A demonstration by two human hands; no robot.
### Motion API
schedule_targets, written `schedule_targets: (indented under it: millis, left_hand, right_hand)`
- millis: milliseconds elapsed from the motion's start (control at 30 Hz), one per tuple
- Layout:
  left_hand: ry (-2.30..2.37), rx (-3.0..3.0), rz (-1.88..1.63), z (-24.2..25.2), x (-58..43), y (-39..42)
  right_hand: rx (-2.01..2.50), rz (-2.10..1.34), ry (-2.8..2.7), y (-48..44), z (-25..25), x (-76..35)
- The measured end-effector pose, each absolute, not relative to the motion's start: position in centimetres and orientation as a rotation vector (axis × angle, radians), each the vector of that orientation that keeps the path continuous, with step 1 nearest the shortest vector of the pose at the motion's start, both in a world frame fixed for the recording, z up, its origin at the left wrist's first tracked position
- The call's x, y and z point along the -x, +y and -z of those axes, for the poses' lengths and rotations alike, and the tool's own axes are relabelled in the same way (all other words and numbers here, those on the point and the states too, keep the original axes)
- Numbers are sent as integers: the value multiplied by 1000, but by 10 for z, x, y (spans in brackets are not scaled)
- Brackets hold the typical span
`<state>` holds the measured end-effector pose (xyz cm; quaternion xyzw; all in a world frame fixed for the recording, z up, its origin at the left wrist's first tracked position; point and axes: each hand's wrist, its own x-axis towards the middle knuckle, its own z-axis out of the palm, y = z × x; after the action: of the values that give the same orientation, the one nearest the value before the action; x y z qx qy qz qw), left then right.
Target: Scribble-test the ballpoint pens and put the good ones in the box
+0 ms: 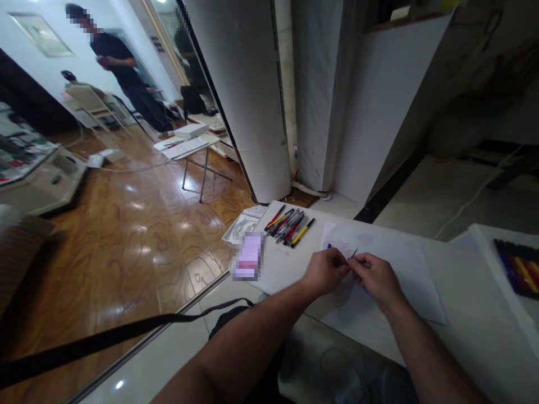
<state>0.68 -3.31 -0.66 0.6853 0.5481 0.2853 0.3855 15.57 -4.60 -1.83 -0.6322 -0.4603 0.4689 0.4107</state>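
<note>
Both my hands meet over a white sheet of paper (391,264) on a white table (463,314). My left hand (324,272) is closed in a pinch, with a bit of blue showing at its far side. My right hand (377,278) is closed too, and a thin dark tip (354,253) sticks up between the two hands, seemingly a pen or a pen part. Which hand grips it I cannot tell exactly. Several pens (290,225), red, yellow, black and grey, lie in a loose row at the table's far left corner.
A blurred pink item (248,256) and printed sheets (244,224) lie near the table's left edge. A box of coloured markers (520,269) sits at right. A black strap (105,336) crosses below. A person in dark clothes (122,73) stands far off by a small folding table (189,147).
</note>
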Motion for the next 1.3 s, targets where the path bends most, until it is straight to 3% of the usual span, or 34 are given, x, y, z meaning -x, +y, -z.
schedule_targets:
  millis: [167, 567, 1033, 1300]
  left_hand:
    - [1437, -1827, -672, 1, 0, -26]
    - [1669, -2050, -350, 8, 44, 2]
    - [1609, -2207, -342, 13, 39, 4]
    - [1615, -2203, -340, 14, 39, 4]
  right_hand:
    - [1658, -1168, -1122, -41, 20, -155]
    - [2037, -439, -1579, -41, 17, -211]
    - [1821, -389, -2161, -53, 15, -179]
    - [1842, -406, -2182, -52, 13, -170]
